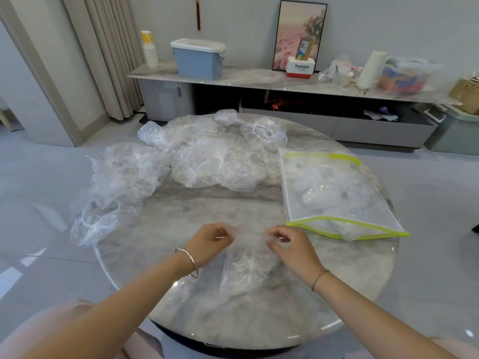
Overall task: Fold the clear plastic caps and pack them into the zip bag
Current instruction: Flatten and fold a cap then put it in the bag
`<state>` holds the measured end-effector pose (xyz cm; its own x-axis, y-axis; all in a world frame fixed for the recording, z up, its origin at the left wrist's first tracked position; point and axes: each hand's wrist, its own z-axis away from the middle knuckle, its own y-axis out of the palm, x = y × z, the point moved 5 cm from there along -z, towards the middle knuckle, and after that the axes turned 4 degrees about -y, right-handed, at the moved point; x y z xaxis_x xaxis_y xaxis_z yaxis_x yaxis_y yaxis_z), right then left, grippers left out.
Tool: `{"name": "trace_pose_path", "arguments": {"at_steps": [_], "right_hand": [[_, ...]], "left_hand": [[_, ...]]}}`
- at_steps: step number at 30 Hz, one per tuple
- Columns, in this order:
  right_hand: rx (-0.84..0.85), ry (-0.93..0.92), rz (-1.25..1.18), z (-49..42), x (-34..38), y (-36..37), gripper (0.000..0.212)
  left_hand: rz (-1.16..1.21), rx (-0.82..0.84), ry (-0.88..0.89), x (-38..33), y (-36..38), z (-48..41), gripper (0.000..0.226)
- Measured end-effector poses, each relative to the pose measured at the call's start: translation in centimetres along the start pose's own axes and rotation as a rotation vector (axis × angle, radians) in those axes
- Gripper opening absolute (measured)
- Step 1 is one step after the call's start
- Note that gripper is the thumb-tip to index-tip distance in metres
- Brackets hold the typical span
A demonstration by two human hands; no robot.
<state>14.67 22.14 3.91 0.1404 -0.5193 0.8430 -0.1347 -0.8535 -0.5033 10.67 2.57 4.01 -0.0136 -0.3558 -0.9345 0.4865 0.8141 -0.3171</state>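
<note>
The zip bag [337, 193] is lying flat on the round table [259, 320], with its long axis running away from the person. Its near green-edged end is looking slightly agape towards them, and a few bundled caps are showing through its side.

Just left of that near end, both hands are holding one clear plastic cap [246, 268]. The left hand [210, 242] is pinching the cap's far edge between thumb and curled fingertips. The right hand [287, 244] is pinching the same edge closer to the bag, so the edge is spanning the gap between the hands. The rest of the cap is trailing from that edge back towards the person and seems to be resting on the table, so its long axis is lying roughly parallel to the bag.

The right hand is the nearer one to the bag's mouth, almost beside it. After folding, I judge that a short carry to the right should be enough.

Left of the bag and beyond the hands, a heap of loose caps [207, 156] is sprawling across the far half of the table. More caps [103, 216] are spilling over the table's edge, well away from the bag on its left. Nothing is lying between the held cap and the bag's opening. The heap is touching the bag's far left corner and may be dragged along if the bag shifts.
</note>
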Motion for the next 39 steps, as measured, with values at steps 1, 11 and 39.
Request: {"name": "trace_pose_path", "arguments": {"at_steps": [1, 11, 39], "right_hand": [[0.035, -0.064, 0.097, 0.2, -0.1, 0.0, 0.032], [0.234, -0.148, 0.35, 2.0, -0.8, 0.1, 0.04], [0.117, -0.166, 0.297, 2.5, -1.5, 3.2, 0.028]], "left_hand": [[-0.112, 0.028, 0.036, 0.2, 0.2, 0.2, 0.039], [-0.578, 0.026, 0.175, 1.4, 0.6, 0.5, 0.053], [-0.715, -0.13, 0.121, 2.4, 2.0, 0.7, 0.046]]}}
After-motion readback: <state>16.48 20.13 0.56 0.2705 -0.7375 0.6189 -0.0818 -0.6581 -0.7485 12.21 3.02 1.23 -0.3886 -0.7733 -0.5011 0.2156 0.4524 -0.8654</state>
